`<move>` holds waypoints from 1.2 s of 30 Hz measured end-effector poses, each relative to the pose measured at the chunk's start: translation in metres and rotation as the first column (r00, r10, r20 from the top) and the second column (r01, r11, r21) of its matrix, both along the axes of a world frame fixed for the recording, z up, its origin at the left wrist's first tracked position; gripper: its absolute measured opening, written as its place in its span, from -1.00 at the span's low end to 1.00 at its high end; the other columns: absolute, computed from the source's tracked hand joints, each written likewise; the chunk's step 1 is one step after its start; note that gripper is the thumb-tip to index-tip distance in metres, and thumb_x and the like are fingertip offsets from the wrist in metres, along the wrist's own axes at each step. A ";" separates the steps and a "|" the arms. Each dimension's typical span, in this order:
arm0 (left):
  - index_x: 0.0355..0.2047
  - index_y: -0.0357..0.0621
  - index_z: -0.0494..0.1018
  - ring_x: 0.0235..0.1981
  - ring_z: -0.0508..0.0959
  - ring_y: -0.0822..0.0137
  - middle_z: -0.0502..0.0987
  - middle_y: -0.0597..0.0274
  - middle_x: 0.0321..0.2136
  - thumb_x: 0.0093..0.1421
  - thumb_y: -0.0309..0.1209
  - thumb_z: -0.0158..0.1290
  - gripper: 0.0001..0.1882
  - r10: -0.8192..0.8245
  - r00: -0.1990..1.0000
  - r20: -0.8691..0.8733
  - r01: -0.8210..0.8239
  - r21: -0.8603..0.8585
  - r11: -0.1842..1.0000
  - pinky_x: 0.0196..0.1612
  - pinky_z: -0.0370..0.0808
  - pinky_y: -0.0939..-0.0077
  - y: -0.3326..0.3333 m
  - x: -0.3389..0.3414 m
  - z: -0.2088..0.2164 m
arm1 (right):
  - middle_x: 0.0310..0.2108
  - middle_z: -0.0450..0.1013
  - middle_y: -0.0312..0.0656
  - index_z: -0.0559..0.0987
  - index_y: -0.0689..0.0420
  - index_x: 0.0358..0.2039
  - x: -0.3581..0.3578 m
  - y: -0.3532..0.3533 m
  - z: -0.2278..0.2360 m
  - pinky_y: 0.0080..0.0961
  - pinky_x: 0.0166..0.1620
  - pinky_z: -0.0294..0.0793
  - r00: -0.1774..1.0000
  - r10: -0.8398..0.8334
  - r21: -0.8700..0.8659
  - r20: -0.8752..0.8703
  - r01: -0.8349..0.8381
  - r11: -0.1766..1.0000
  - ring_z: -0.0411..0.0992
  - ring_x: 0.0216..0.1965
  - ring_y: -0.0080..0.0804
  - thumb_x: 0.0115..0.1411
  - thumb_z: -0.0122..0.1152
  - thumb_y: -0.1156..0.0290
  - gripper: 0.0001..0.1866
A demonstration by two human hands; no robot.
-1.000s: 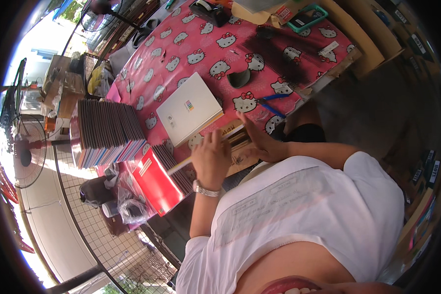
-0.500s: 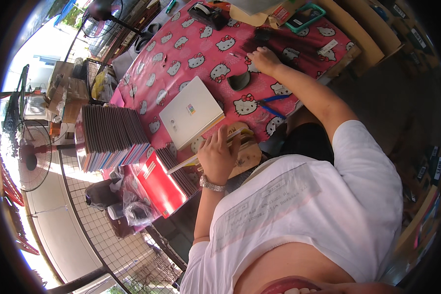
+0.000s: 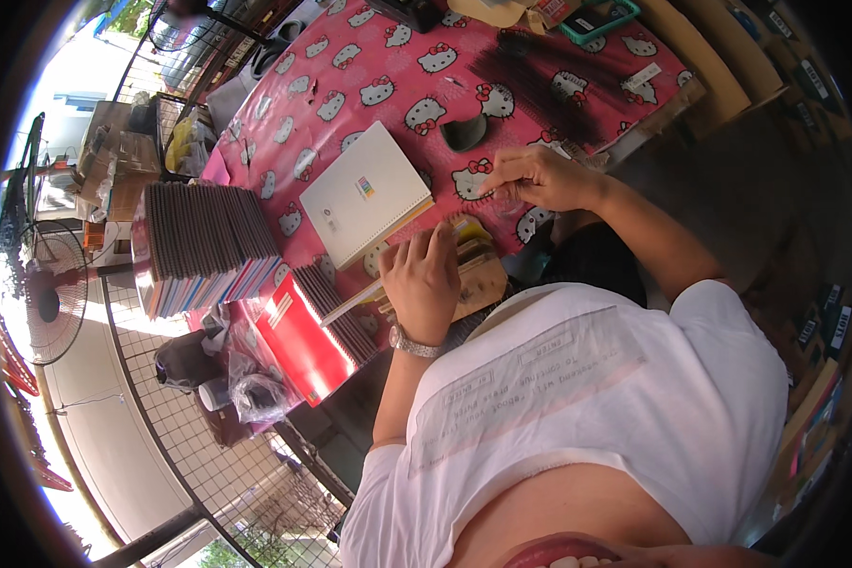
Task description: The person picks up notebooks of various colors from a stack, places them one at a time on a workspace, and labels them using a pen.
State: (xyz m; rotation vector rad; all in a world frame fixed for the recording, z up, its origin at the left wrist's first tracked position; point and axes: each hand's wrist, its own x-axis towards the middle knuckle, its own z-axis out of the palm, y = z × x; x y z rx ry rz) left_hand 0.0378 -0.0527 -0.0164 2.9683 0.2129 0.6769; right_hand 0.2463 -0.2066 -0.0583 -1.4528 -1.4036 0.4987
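Note:
My left hand (image 3: 421, 284) is closed around a thin pale notebook (image 3: 355, 301), seen nearly edge-on. It is held over a wooden block (image 3: 483, 279) close to my body. My right hand (image 3: 544, 180) hovers over the near right part of the table, thumb and fingers pinched together; what they hold, if anything, is too fine to make out. Beyond it lies a spread of thin dark strands (image 3: 549, 90). A white spiral notebook (image 3: 364, 194) lies just past my left hand, and a dark curved piece (image 3: 464, 134) sits farther back.
A tall stack of spiral notebooks (image 3: 204, 246) stands at left, with red-covered ones (image 3: 303, 341) nearer me. The pink patterned tablecloth (image 3: 346, 71) covers the table. A green-rimmed tray (image 3: 601, 24) and cardboard (image 3: 710, 57) are at far right. Plastic bags (image 3: 260, 393) lie at the left edge.
My right hand has drawn back from beside the dark strands toward my body, its fingers now pinched. My left hand stays on the thin notebook. The blue-handled pliers are now mostly hidden.

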 end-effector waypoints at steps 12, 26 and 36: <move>-0.28 -0.03 0.47 -0.53 0.54 0.20 0.50 0.26 -0.57 0.14 -0.42 0.14 -0.87 -0.027 1.000 0.005 0.027 -0.100 0.995 -0.47 0.36 0.30 0.002 -0.001 0.001 | -0.40 0.44 -0.25 0.64 -0.06 -0.02 -0.013 0.008 0.008 -0.44 -0.26 0.47 0.992 -0.064 0.158 0.111 0.046 0.986 0.48 -0.35 -0.37 0.11 0.20 0.66 -0.56; -0.27 -0.05 0.52 -0.46 0.58 0.17 0.59 0.22 -0.43 0.14 -0.44 0.14 -0.87 -0.049 0.999 -0.015 0.047 -0.086 0.995 -0.36 0.44 0.32 0.002 -0.004 0.003 | -0.38 0.45 -0.19 0.62 0.07 -0.06 -0.009 0.011 0.025 -0.44 -0.26 0.40 0.978 0.207 0.071 -0.001 -0.207 0.976 0.41 -0.37 -0.35 0.05 0.03 0.80 -0.52; -0.25 -0.09 0.49 -0.35 0.58 0.10 0.57 0.17 -0.41 0.14 -0.43 0.10 -0.85 -0.032 0.998 -0.051 0.028 -0.074 0.997 -0.28 0.44 0.25 0.007 0.003 0.000 | -0.29 0.46 -0.12 0.57 0.19 -0.20 -0.035 0.020 0.016 -0.32 -0.20 0.45 0.989 -0.042 0.049 0.141 0.035 0.998 0.47 -0.25 -0.14 0.15 0.24 0.49 -0.82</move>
